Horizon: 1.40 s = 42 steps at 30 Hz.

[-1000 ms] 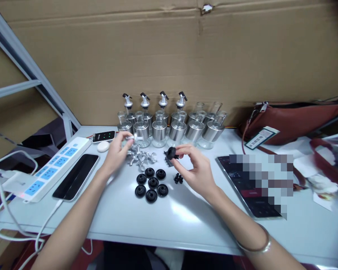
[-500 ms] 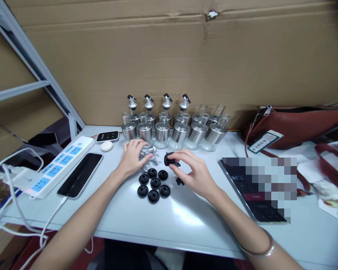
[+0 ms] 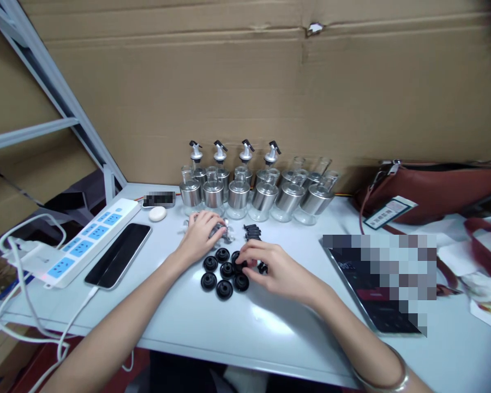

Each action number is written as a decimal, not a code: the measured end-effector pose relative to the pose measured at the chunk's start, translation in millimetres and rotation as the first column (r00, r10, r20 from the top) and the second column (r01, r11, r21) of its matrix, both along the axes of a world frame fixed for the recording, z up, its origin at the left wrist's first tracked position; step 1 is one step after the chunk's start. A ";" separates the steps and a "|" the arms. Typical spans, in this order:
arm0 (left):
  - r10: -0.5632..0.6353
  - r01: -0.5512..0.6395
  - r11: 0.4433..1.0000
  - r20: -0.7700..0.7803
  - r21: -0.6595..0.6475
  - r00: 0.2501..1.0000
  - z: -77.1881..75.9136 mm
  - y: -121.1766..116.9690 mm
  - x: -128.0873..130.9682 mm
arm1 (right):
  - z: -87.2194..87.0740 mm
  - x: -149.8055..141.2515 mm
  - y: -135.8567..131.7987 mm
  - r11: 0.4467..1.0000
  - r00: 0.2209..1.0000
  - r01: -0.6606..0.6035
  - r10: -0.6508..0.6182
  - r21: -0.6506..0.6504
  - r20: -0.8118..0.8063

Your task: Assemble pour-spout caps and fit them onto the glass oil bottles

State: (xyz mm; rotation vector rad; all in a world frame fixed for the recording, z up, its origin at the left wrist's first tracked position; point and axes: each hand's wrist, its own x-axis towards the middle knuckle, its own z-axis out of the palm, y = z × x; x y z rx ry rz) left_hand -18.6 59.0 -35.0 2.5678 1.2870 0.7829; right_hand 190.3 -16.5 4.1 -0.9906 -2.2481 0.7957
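My left hand [image 3: 200, 234] lies over a small heap of silver, shiny pourer parts [image 3: 228, 232], thumb apart and fingers loosely spread; its palm hides some of them. My right hand [image 3: 274, 270] has thumb and fingertips closed about a black round stopper [image 3: 238, 257] at the upper right of a cluster. Around that one lie several like black stoppers [image 3: 224, 289] with stepped tops. Just beyond my right fingers is a row of small black levers [image 3: 252, 231]. More small black pieces [image 3: 262, 267] show partly beneath this hand.
Several glass bottles with steel sleeves [image 3: 239, 194] stand along the back; some at the rear carry silver pourers [image 3: 246, 150]. At left are a phone [image 3: 118, 255], a power strip [image 3: 88, 243] and a white round case [image 3: 157, 213]. A tablet [image 3: 368, 295] and brown bag [image 3: 429, 191] occupy the right.
My right hand has come down and nearer, from by the black levers to the stopper cluster, uncovering the levers. My left hand stays at the silver parts. The view has shifted slightly.
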 end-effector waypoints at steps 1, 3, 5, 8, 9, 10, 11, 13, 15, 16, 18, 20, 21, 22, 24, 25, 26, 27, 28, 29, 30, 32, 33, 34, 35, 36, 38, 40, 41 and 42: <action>-0.003 0.003 1.000 0.011 -0.002 1.000 0.2 -0.1 -0.1 | 1.0 0.0 -0.2 1.000 1.000 -0.004 0.004 -0.024 -0.012; 0.010 -0.010 1.000 0.036 -0.001 0.999 1.3 -0.1 -1.1 | 2.7 0.2 -0.4 0.997 0.999 -0.013 0.009 -0.080 -0.041; 0.045 -0.046 0.999 0.077 0.010 0.996 2.9 0.0 -2.6 | 3.4 0.4 -0.4 0.992 0.998 -0.020 0.011 -0.125 -0.070; 0.091 -0.098 0.995 0.151 0.036 0.984 5.2 0.4 -4.5 | 2.9 0.8 0.1 0.992 0.996 -0.027 0.016 -0.125 -0.089; 0.100 -0.109 0.993 0.168 0.044 0.981 5.8 0.4 -4.8 | 2.5 1.0 0.4 0.993 0.996 -0.027 0.016 -0.115 -0.092; 0.107 -0.117 0.992 0.176 0.051 0.979 6.2 0.3 -4.8 | 2.1 1.3 0.6 0.994 0.995 -0.024 0.013 -0.108 -0.096; 0.113 -0.125 0.991 0.179 0.057 0.977 6.4 0.0 -4.8 | 1.9 1.6 0.9 0.994 0.995 -0.018 0.007 -0.108 -0.102; 0.125 -0.140 0.987 0.182 0.072 0.975 6.4 -1.1 -4.8 | 2.2 2.4 1.0 0.992 0.992 -0.001 -0.015 -0.126 -0.124; 0.134 -0.159 0.982 0.212 0.104 0.968 5.9 -2.2 -5.7 | 3.3 3.2 0.8 0.988 0.989 0.009 -0.031 -0.155 -0.143; 0.137 -0.172 0.977 0.248 0.127 0.959 6.0 -2.3 -6.7 | 3.9 3.6 0.7 0.985 0.989 0.007 -0.033 -0.171 -0.146; 0.151 -0.228 0.959 0.373 0.170 0.915 8.3 0.6 -10.2 | 5.0 4.4 0.9 0.980 0.989 0.008 -0.037 -0.197 -0.141; 0.179 -0.325 0.929 0.553 0.178 0.814 15.7 10.2 -15.3 | 5.8 5.3 1.7 0.979 0.989 0.024 -0.053 -0.205 -0.136; 0.193 -0.379 0.911 0.644 0.162 0.740 21.7 18.1 -18.1 | 6.1 5.8 2.2 0.979 0.988 0.035 -0.064 -0.200 -0.137; 0.203 -0.417 0.899 0.720 0.130 0.664 29.4 28.2 -21.0 | 6.4 6.4 2.7 0.981 0.987 0.046 -0.074 -0.190 -0.141; 0.223 -0.408 0.912 0.783 0.043 0.581 48.2 53.5 -25.6 | 7.1 7.6 3.5 0.985 0.986 0.058 -0.083 -0.163 -0.148; 0.271 -0.394 0.919 0.767 -0.026 0.581 58.3 67.6 -27.0 | 7.5 8.0 3.7 0.986 0.985 0.063 -0.086 -0.151 -0.148; 0.338 -0.367 0.923 0.706 -0.118 0.622 68.1 81.9 -27.7 | 7.9 8.4 3.8 0.988 0.985 0.071 -0.091 -0.140 -0.147; 0.410 -0.350 0.910 0.598 -0.222 0.689 77.1 95.7 -27.5 | 8.3 8.7 3.8 0.988 0.984 0.080 -0.099 -0.133 -0.145; 0.427 -0.333 0.904 0.541 -0.266 0.725 84.8 108.4 -26.8 | 8.7 8.9 3.8 0.987 0.984 0.093 -0.111 -0.130 -0.142; 0.433 -0.329 0.900 0.504 -0.286 0.747 91.1 119.5 -25.4 | 9.1 9.2 3.8 0.986 0.983 0.106 -0.124 -0.128 -0.137; 0.438 -0.328 0.896 0.463 -0.300 0.771 96.1 128.8 -23.8 | 9.5 9.4 3.9 0.985 0.981 0.120 -0.136 -0.124 -0.134; 0.436 -0.335 0.895 0.416 -0.294 0.798 102.8 141.1 -20.2 | 10.4 10.3 4.2 0.984 0.978 0.143 -0.157 -0.109 -0.139; 0.438 -0.346 0.895 0.407 -0.281 0.802 105.3 144.2 -18.8 | 10.9 10.8 4.3 0.983 0.975 0.154 -0.167 -0.095 -0.148; 0.442 -0.363 0.895 0.411 -0.259 0.797 107.8 145.3 -17.8 | 11.4 11.5 4.4 0.983 0.971 0.166 -0.176 -0.077 -0.162; 0.450 -0.386 0.893 0.429 -0.230 0.784 110.8 144.7 -17.4 | 12.0 12.2 4.5 0.982 0.965 0.181 -0.188 -0.054 -0.182; 0.454 -0.411 0.890 0.454 -0.197 0.766 114.6 142.5 -17.6 | 12.5 13.1 4.5 0.979 0.958 0.201 -0.202 -0.026 -0.205; 0.446 -0.457 0.881 0.527 -0.119 0.723 125.4 134.4 -19.9 | 13.3 14.9 4.2 0.968 0.937 0.248 -0.228 0.046 -0.266; 0.365 -0.469 0.883 0.640 -0.008 0.677 140.5 122.2 -23.2 | 13.4 16.6 3.6 0.940 0.902 0.310 -0.245 0.139 -0.354; 0.224 -0.454 0.885 0.755 0.108 0.617 149.0 114.5 -24.4 | 13.1 17.4 3.2 0.918 0.880 0.348 -0.250 0.189 -0.405; 0.057 -0.424 0.878 0.831 0.223 0.554 157.2 105.5 -24.6 | 12.6 17.9 2.9 0.889 0.853 0.391 -0.253 0.238 -0.456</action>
